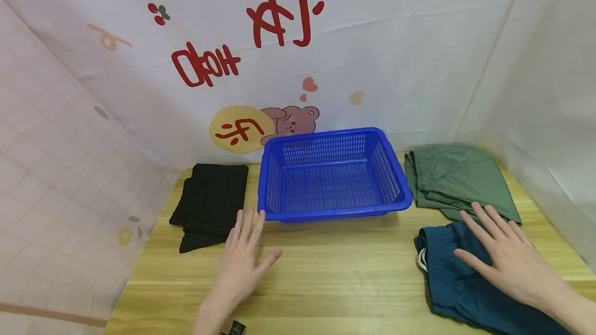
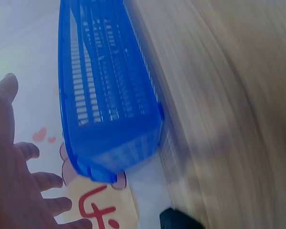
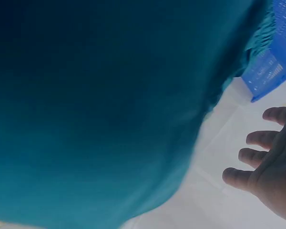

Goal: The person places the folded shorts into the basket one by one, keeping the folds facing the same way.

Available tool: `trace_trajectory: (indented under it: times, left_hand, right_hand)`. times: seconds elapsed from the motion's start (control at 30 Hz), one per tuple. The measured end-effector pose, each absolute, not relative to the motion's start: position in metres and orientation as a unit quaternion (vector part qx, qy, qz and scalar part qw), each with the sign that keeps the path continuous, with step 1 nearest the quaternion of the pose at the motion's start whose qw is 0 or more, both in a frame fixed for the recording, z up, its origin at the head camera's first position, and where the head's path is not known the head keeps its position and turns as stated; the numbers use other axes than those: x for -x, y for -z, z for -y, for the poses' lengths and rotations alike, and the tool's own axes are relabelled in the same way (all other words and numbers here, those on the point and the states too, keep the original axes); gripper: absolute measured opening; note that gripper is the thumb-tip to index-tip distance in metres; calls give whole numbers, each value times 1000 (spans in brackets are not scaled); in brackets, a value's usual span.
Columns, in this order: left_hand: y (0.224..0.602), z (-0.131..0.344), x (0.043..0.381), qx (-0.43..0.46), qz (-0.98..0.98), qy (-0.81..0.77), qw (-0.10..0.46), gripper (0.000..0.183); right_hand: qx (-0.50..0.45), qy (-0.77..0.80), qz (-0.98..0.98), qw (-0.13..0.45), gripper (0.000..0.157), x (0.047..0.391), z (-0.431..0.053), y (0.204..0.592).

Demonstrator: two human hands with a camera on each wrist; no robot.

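Observation:
My left hand (image 1: 242, 262), fingers spread, is over the wooden table in front of the blue plastic basket (image 1: 335, 212), near the folded black cloth (image 1: 216, 203). In the left wrist view that hand (image 2: 19, 171) shows nothing in its fingers. Over the folded dark blue garment (image 1: 461, 278), which has a gathered waistband and a white drawstring, my right hand (image 1: 509, 257) is spread out. Whether it touches the fabric I cannot tell. Behind that garment lies a folded green garment (image 1: 461, 174). In the right wrist view, blue fabric (image 3: 95, 119) fills much of the frame beside my right hand (image 3: 271, 157).
The basket stands at the back middle of the wooden table (image 1: 335, 273), showing its bare grid bottom. A white printed sheet (image 1: 396, 40) hangs behind and along the sides. A small black object (image 1: 236, 328) is beside my left wrist.

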State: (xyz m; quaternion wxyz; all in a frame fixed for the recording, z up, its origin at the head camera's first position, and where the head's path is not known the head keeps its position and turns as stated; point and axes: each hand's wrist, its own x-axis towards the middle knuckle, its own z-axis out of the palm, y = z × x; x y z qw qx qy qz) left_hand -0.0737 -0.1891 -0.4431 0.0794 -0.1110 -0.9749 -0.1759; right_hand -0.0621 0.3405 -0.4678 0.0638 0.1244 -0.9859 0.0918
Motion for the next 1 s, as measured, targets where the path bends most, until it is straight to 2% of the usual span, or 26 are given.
trace_trajectory:
  times: [0.6,1.0]
  left_hand:
    - [454,142,64,233,944,205,112,81]
    - [453,111,64,285,937,194,62,78]
  right_hand:
    - [-110,-74,989,64,101,53,-378,492]
    - [-95,-66,992,50,106,51,-401,509]
